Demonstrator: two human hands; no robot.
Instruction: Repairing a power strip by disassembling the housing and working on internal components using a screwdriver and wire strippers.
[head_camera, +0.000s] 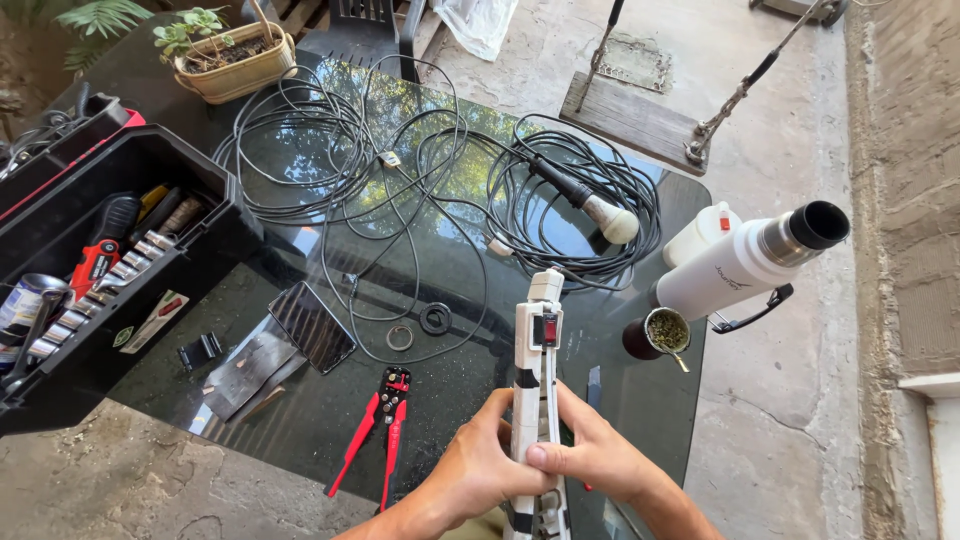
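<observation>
Both hands are gripping a long white plastic power strip with a red switch (537, 400), held upright over the dark glass worktop (640, 400): left hand (478, 465) curling round its side, right hand (590, 455) pinching its front. Red-handled wire stripper (380, 425) is lying just left.

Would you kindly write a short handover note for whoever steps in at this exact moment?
Left hand: gripping the white power strip from its left side, strip held upright over the table edge.
Right hand: gripping the same strip from the right, thumb across its front.
Nearby: red wire stripper on the glass table beside the left hand; tangled black cables and a microphone further back; open toolbox to the left.
Done: the strip is wrapped with black tape bands.
Left: cannot tell from this view.
</observation>
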